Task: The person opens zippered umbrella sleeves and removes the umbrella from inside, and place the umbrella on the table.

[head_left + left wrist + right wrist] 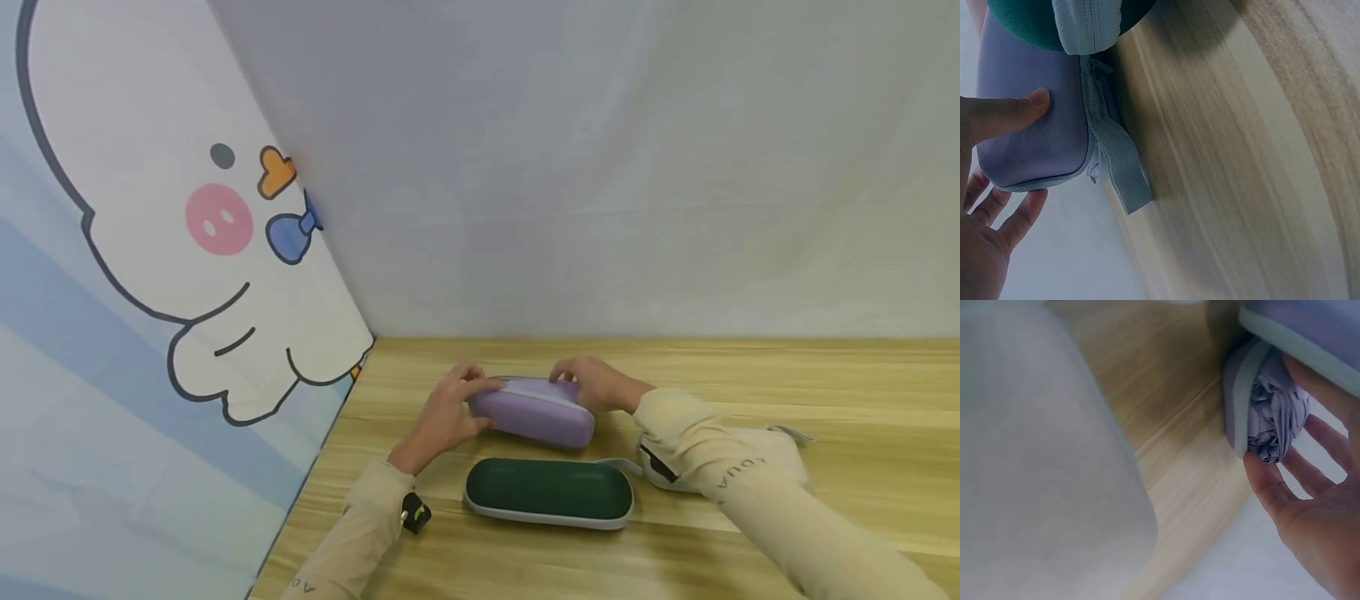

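Observation:
A purple zip case (531, 417) stands partly open near the far side of the table. My left hand (447, 412) grips its left end, with the thumb on the purple shell and the fingertips under the opposite edge in the left wrist view. From that end hangs a grey strap (1119, 159). Pleated purple fabric, looking like a folded umbrella (1269, 419), shows between the case halves in the right wrist view. Around its end my right hand (596, 385) curls, the thumb between fabric and upper shell, a fingertip at the lower half's pale rim.
A green case (550, 490) with a white zip band lies just in front of the purple one. To the right, partly under my right sleeve, is a whitish case (765, 458) with a strap. A pale curtain wall (637, 167) rises behind the table.

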Tool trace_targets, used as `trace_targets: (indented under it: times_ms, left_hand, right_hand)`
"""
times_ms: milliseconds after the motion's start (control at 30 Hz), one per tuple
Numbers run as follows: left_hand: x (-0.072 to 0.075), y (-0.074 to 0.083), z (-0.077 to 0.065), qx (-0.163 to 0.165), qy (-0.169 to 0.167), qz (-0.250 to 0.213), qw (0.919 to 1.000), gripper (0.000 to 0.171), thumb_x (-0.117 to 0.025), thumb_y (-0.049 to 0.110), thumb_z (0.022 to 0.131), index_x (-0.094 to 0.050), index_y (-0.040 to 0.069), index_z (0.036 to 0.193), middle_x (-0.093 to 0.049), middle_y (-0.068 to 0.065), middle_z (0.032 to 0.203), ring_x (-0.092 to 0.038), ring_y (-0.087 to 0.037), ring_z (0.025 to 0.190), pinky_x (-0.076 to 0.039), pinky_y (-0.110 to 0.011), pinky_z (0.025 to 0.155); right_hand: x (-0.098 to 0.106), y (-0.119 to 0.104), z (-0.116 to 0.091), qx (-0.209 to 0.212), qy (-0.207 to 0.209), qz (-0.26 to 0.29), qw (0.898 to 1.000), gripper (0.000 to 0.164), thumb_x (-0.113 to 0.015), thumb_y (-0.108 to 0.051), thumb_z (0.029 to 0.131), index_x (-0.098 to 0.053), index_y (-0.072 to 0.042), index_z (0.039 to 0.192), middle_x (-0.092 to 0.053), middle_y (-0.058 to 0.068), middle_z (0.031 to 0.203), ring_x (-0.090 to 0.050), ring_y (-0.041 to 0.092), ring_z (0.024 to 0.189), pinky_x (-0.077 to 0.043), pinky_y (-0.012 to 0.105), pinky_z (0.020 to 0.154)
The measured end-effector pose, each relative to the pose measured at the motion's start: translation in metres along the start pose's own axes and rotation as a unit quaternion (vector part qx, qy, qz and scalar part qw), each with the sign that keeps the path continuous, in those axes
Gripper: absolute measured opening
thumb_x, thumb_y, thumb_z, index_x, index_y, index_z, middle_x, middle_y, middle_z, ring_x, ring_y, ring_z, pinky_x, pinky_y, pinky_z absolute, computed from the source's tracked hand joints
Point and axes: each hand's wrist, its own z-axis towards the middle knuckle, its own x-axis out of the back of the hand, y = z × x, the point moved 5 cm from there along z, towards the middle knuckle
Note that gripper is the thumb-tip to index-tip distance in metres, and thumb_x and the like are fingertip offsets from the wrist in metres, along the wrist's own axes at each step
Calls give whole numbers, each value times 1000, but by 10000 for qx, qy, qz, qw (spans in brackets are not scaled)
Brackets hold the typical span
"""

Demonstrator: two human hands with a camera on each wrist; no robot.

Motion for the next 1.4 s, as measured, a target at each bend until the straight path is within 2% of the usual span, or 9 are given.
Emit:
trace_targets:
  times_ms: [133, 233, 367, 533, 700, 867, 1067, 1400]
  left_hand:
    - [0, 1, 1, -110, 1, 52, 9999, 50, -89, 9, 61, -72, 15, 108, -53, -4, 103, -53, -19, 94, -48, -36, 78]
    - [0, 2, 2, -204, 62, 31, 9998, 50, -89, 7, 60, -73, 14, 107, -54, -4, 102, -53, -19, 93, -48, -36, 77]
    - [-1, 4, 3, -301, 150, -31, 9994, 49, -89, 6, 60, -73, 13, 106, -54, -4, 100, -54, -20, 92, -48, -36, 76]
    - [-2, 3, 1, -316, 204, -27, 9993, 50, -89, 8, 61, -73, 14, 108, -54, -4, 101, -53, -18, 92, -48, -34, 76]
    - [-1, 3, 0, -391, 408, -27, 9984, 52, -89, 6, 60, -73, 13, 108, -55, -4, 100, -53, -19, 91, -48, -35, 74]
    - [-1, 3, -4, -394, 533, -125, 9977, 52, -88, 7, 62, -72, 12, 111, -58, -5, 102, -57, -19, 92, -49, -35, 76]
    - [1, 1, -10, -345, 642, -376, 9966, 52, -87, 4, 64, -71, 10, 113, -60, -8, 105, -59, -20, 94, -50, -37, 78]
    - [1, 0, -13, -482, 784, -754, 9929, 46, -84, 2, 67, -71, 4, 111, -60, -9, 104, -60, -20, 91, -52, -31, 74]
  right_hand:
    - [-2, -2, 2, 162, -186, -380, 9990, 41, -64, 5, 76, -59, 4, 117, -60, 19, 108, -55, 32, 100, -46, 45, 85]
    - [-3, -4, 4, 337, -179, -643, 9972, 41, -68, -2, 77, -59, 6, 116, -60, 17, 107, -55, 29, 97, -46, 43, 84]
    - [-1, -4, 4, 400, -130, -692, 9967, 38, -68, 0, 76, -60, 2, 113, -61, 16, 103, -56, 28, 93, -46, 43, 81]
    - [-2, -4, 6, 416, -257, -822, 9954, 39, -68, 1, 75, -58, -7, 112, -58, 13, 97, -54, 25, 88, -45, 42, 77]
    - [-3, -5, 8, 370, -324, -988, 9939, 39, -67, 1, 77, -56, -9, 114, -57, 13, 98, -53, 26, 88, -45, 42, 78]
    - [-6, -5, 10, 325, -181, -1107, 9932, 39, -64, 4, 80, -57, -8, 116, -60, 14, 101, -55, 26, 90, -46, 43, 79]
    - [-11, -9, 13, 534, 33, -1185, 9915, 41, -63, 7, 80, -57, -8, 118, -62, 16, 103, -59, 29, 91, -48, 45, 80]
    - [-13, -6, 14, 685, 476, -1148, 9899, 28, -55, 7, 86, -59, -7, 110, -62, 14, 94, -58, 26, 82, -48, 44, 73]
